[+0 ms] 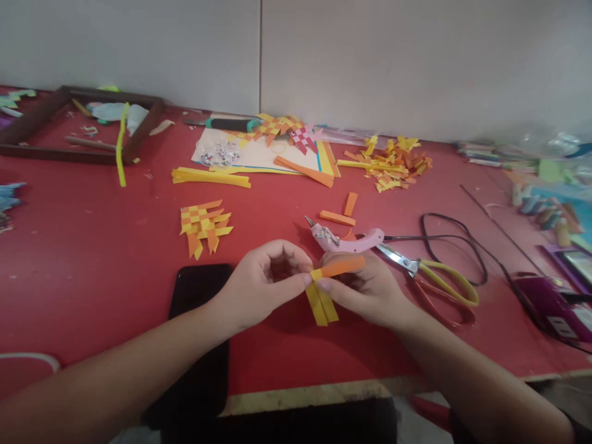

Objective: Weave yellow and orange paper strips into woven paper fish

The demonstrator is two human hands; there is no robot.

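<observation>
Between my two hands, above the red table near its front edge, are woven paper strips [324, 302]. Two yellow strips hang down side by side, and an orange one sticks out to the right. My left hand [272, 277] pinches their left side between thumb and fingers. On the right side, my right hand [365, 287] grips the same strips, its thumb in front. A woven orange and yellow paper fish [203, 225] lies beyond my left hand. Just past my right hand rest a pink glue gun [345, 239] and scissors [430, 277] with yellow and red handles.
A black phone-like slab [198, 345] lies under my left forearm. Yellow strips [210, 177], paper sheets [263, 154] and a heap of scraps [393, 161] sit farther back. A dark wooden frame [58, 154] is at the back left. The black cord [462, 240] curls at the right.
</observation>
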